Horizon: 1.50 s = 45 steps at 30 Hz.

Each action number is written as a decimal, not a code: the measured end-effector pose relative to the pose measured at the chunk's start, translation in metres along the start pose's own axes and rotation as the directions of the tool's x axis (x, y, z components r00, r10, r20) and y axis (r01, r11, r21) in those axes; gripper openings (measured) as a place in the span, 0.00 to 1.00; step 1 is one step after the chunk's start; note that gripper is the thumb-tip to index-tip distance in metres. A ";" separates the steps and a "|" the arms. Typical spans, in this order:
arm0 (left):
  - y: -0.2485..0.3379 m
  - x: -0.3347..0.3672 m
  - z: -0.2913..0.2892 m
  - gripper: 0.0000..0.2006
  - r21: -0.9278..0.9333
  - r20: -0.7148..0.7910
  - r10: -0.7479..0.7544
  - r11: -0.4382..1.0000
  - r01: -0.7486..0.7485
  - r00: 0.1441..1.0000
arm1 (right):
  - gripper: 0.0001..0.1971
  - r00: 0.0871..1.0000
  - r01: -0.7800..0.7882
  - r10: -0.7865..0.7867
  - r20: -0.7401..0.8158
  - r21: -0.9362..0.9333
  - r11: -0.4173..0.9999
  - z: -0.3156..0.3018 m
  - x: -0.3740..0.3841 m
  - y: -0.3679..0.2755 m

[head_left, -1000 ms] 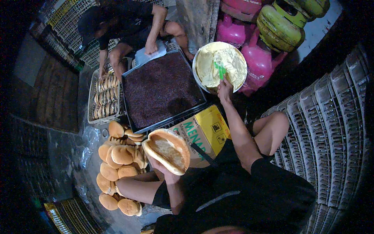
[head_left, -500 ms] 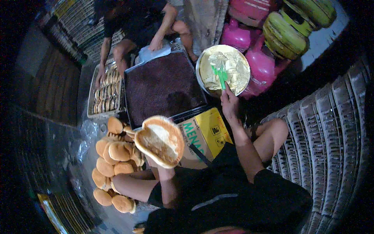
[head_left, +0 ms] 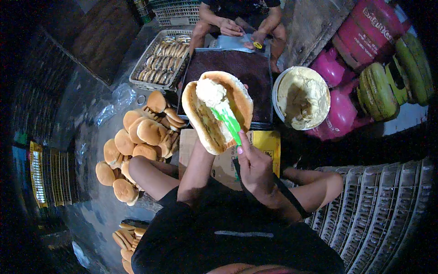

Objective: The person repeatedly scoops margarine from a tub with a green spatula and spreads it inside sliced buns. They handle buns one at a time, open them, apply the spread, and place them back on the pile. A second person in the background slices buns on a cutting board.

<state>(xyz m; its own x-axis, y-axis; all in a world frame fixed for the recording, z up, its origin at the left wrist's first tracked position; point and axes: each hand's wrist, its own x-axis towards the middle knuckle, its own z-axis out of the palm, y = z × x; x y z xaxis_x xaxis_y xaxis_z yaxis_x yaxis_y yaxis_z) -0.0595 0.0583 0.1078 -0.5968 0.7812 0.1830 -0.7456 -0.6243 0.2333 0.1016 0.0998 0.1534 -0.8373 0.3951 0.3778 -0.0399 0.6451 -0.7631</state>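
A split, opened bun [head_left: 242, 105] rests on my left hand [head_left: 204, 150], which is mostly hidden beneath it, its thumb and fingers wrapped out of sight. In my right hand [head_left: 254, 164] is a green spatula [head_left: 229, 122], gripped by its handle end. The spatula's blade is over the bun's inner face, and a thick dollop of pale cream [head_left: 211, 92] sits at its tip, against the bun. To the right stands a round white tub [head_left: 275, 98] of cream, with a scooped hollow in it. Behind the bun lies a dark tray [head_left: 272, 106] of brown sprinkles [head_left: 232, 63].
Several plain buns [head_left: 153, 132] are heaped on the floor at left. A crate [head_left: 132, 75] of filled buns stands behind them. Across the tray a co-worker's hands [head_left: 232, 27] hold something. Pink and green gas cylinders [head_left: 378, 89] stand far right; a cardboard box [head_left: 187, 155] lies before me.
My right hand has brought the spatula from the tub to the bun, carrying cream. The view has shifted, and the co-worker's hands have come together above the sprinkle tray's far edge.
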 end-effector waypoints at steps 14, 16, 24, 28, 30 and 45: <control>0.028 0.001 0.040 0.22 -0.080 0.369 0.273 0.962 -0.262 0.888 | 0.23 0.981 0.149 -0.121 0.153 -0.187 0.971 -0.006 -0.028 -0.024; 0.036 0.001 0.042 0.25 -0.085 0.376 0.322 0.946 -0.313 0.869 | 0.22 0.978 0.146 -0.130 0.163 -0.094 0.985 -0.017 -0.035 -0.025; 0.034 -0.012 0.045 0.21 0.155 -0.033 0.180 0.973 -0.173 0.983 | 0.17 1.000 0.006 -0.005 0.018 -0.069 0.998 -0.098 -0.005 -0.004; 0.022 -0.015 0.046 0.30 0.148 -0.120 0.011 0.989 0.007 0.993 | 0.18 0.988 0.156 -0.153 0.029 -0.141 0.978 -0.099 0.038 -0.007; 0.021 -0.017 0.049 0.31 0.084 -0.037 -0.080 0.993 0.083 0.996 | 0.18 0.982 0.184 -0.176 0.070 -0.146 0.972 -0.098 0.053 -0.010; 0.025 -0.010 0.058 0.32 0.307 -0.276 0.029 0.950 0.059 0.961 | 0.19 0.905 0.367 -0.281 0.320 -0.251 0.896 -0.115 0.038 -0.005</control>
<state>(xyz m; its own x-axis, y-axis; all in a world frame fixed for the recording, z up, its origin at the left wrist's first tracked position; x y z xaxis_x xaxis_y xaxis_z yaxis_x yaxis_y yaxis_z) -0.0547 0.0346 0.1676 -0.6770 0.7315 -0.0810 -0.6525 -0.5456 0.5258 0.1327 0.1871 0.2323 -0.9209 -0.0328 0.3885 -0.2059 0.8870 -0.4134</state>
